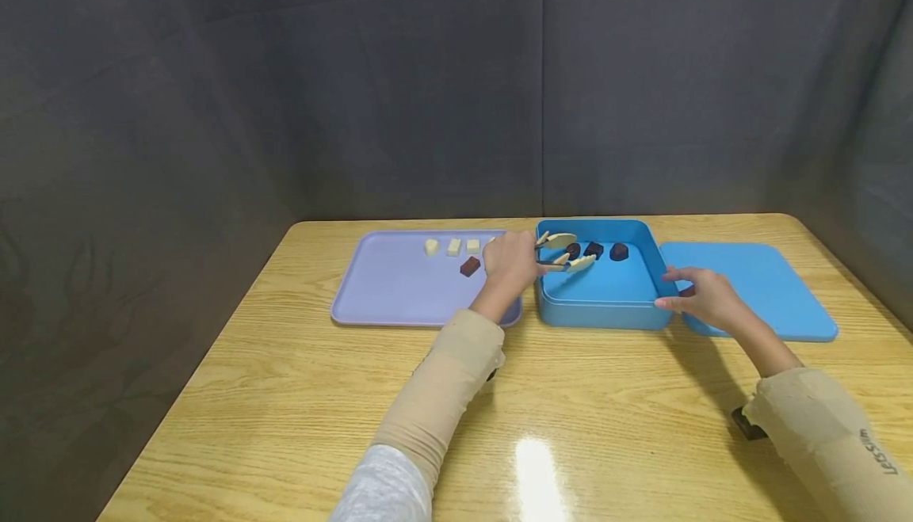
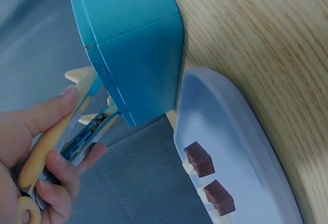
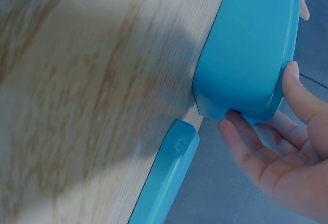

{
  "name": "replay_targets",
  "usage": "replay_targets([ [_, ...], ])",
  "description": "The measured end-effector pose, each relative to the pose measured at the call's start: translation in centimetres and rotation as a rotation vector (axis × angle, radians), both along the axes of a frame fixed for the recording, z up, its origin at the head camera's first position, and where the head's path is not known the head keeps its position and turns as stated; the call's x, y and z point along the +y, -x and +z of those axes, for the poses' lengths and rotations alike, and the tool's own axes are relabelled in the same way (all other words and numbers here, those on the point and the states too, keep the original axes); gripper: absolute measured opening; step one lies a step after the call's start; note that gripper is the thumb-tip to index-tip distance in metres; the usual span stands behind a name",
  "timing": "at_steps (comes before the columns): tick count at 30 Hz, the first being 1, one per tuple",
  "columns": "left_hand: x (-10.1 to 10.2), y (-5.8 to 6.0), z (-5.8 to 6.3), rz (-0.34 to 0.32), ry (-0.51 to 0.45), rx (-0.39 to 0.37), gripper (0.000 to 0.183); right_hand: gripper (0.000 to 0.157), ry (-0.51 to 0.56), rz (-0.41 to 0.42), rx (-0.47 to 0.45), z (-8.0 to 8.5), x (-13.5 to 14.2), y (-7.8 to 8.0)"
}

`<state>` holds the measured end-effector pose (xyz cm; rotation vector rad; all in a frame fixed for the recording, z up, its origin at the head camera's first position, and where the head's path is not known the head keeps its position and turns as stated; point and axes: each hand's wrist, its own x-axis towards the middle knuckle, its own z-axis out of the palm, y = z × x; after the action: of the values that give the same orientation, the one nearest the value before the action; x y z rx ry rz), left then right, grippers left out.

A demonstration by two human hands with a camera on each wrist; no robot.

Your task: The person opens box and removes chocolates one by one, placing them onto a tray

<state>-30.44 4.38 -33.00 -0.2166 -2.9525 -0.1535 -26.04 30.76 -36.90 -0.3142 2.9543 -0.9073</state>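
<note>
My left hand (image 1: 510, 262) grips cream-tipped tongs (image 2: 47, 147), their heads spread apart over the left part of a blue box (image 1: 602, 314). Three dark chocolates stand in a row near the box's back wall: a left one (image 1: 573, 251) between the tong heads, a middle one (image 1: 594, 249) and a right one (image 1: 619, 252). At the box's front right corner, my right hand (image 1: 706, 298) holds the wall, thumb at the rim and fingers along the side.
Left of the box lies a lilac tray (image 1: 388, 292) with several white pieces (image 1: 453, 247) and brown chocolates (image 2: 199, 159), one of them hidden behind the left hand in the head view. A flat blue lid (image 1: 756, 288) lies to the right on the wooden table (image 1: 606, 395).
</note>
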Motion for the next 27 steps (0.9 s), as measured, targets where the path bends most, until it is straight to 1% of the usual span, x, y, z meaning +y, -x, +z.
replay_targets([
  [10, 0.13, 0.16, 0.0, -0.002, 0.041, 0.007, 0.031, 0.06, 0.007, 0.002, -0.005, 0.01, 0.03, 0.08],
  [16, 0.22, 0.21, -0.1, 0.0, 0.036, -0.006, 0.03, 0.06, 0.008, 0.007, 0.004, -0.02, 0.11, 0.15],
  [22, 0.07, 0.11, -0.15, -0.009, 0.023, 0.005, 0.03, 0.059, 0.01, 0.01, 0.0, -0.05, 0.11, 0.15],
  [27, 0.02, 0.26, -0.2, -0.009, 0.013, 0.012, 0.03, 0.059, 0.012, 0.01, -0.008, 0.01, 0.31, 0.29],
])
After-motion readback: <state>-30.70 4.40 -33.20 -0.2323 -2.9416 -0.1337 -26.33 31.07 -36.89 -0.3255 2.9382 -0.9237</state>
